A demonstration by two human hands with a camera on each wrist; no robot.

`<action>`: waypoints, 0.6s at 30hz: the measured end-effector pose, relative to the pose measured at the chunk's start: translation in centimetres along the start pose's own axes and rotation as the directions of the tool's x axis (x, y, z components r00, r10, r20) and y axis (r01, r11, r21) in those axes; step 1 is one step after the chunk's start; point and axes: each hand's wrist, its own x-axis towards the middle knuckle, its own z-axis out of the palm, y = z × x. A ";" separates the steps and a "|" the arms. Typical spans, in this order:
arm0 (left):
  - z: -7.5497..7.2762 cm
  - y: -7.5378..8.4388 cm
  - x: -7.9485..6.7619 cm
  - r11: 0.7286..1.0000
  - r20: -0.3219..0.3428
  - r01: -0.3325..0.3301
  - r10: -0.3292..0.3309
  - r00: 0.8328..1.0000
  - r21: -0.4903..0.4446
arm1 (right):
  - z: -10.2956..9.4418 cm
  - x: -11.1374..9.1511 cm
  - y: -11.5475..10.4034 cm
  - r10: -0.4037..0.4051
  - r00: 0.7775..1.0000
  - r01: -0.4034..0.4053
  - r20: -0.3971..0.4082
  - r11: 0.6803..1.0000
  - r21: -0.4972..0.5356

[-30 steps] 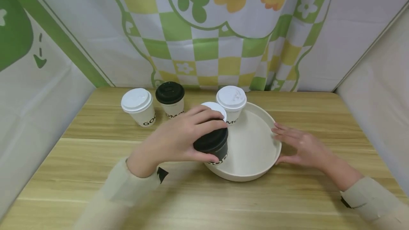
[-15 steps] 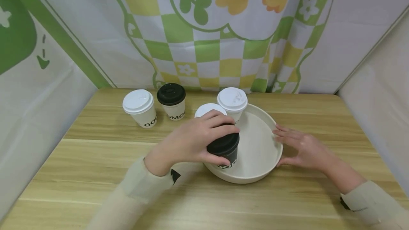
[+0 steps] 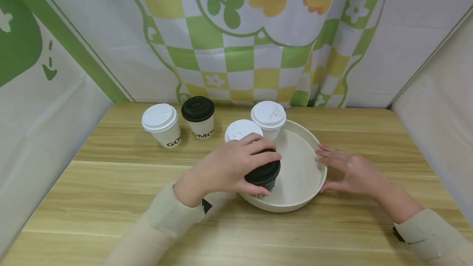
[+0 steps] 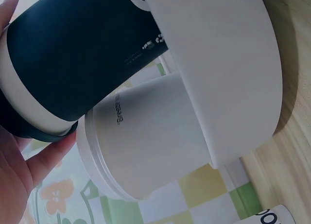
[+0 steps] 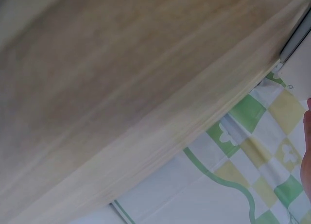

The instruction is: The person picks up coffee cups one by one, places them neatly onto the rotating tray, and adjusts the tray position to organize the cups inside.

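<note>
My left hand (image 3: 230, 167) grips a black paper coffee cup (image 3: 264, 171) around its black lid from above, at the left part of a round cream tray (image 3: 301, 163). In the left wrist view this dark cup (image 4: 82, 54) has its lower end hidden behind the tray's wall (image 4: 228, 78). Just behind it in the tray are two white-lidded cups, a nearer one (image 3: 244, 128) and a farther one (image 3: 269, 114). My right hand (image 3: 347, 169) touches the tray's right rim, its fingers fairly straight and the thumb low against the outer side.
Left of the tray, on the wooden table (image 3: 122, 200), stand a white-lidded cup (image 3: 160, 124) and a white cup with a black lid (image 3: 198, 118). A green-and-yellow checked curtain (image 3: 240, 60) hangs behind the table's back edge. Pale fabric walls flank both sides.
My left hand has carried the black cup rightward and slightly nearer, farther into the tray. More of the nearer white lid now shows. My right hand has stayed at the tray's rim.
</note>
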 end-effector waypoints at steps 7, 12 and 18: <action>0.4 0.5 0.3 0.998 0.040 -0.044 0.042 0.998 0.034 | -0.1 0.0 -0.1 0.011 1.000 -0.011 0.008 1.000 -0.003; 0.8 0.6 0.3 0.998 0.029 -0.056 0.055 0.998 0.037 | -0.1 0.0 0.0 0.015 1.000 -0.015 0.012 1.000 -0.012; 1.2 0.7 0.3 0.998 0.064 -0.044 0.042 0.997 0.035 | 0.0 -0.1 0.0 0.012 1.000 -0.012 0.006 1.000 -0.002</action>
